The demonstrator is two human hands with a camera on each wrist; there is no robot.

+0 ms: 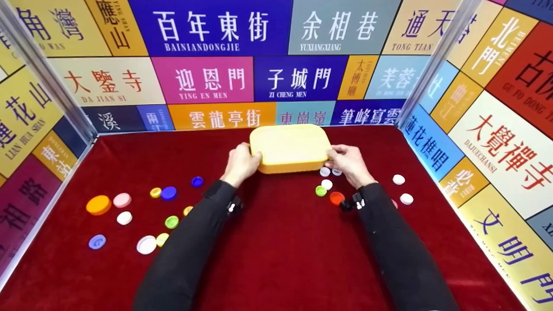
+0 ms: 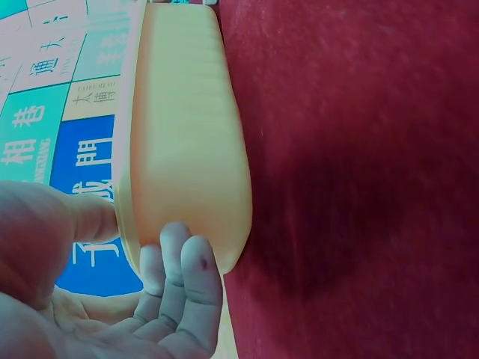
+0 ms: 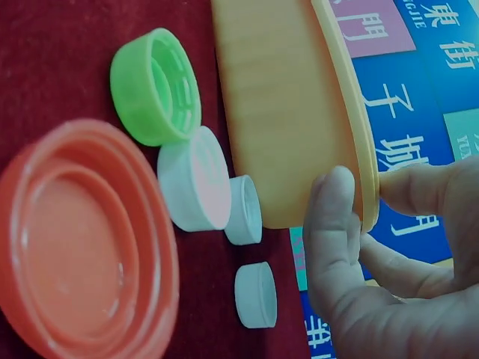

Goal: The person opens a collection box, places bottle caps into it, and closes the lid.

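Observation:
Both hands hold a yellow rounded box point(image 1: 293, 144) at the far side of the red cloth. My left hand point(image 1: 242, 164) grips its left end, thumb at the rim and fingers against the side wall point(image 2: 187, 134). My right hand point(image 1: 349, 164) pinches the rim at the right end. In the right wrist view, a green cap point(image 3: 153, 90), a white cap point(image 3: 194, 179) and a large red cap point(image 3: 82, 247) lie beside the box. Two small white caps point(image 3: 256, 295) are close to the right fingers. Whether the box's pale top is a lid cannot be told.
On the left lie several loose caps, among them an orange cap point(image 1: 98, 205), a pink cap point(image 1: 122, 200) and a blue cap point(image 1: 168, 193). White caps point(image 1: 406, 199) lie at the right. Panels printed with signs point(image 1: 216, 26) wall the back and sides.

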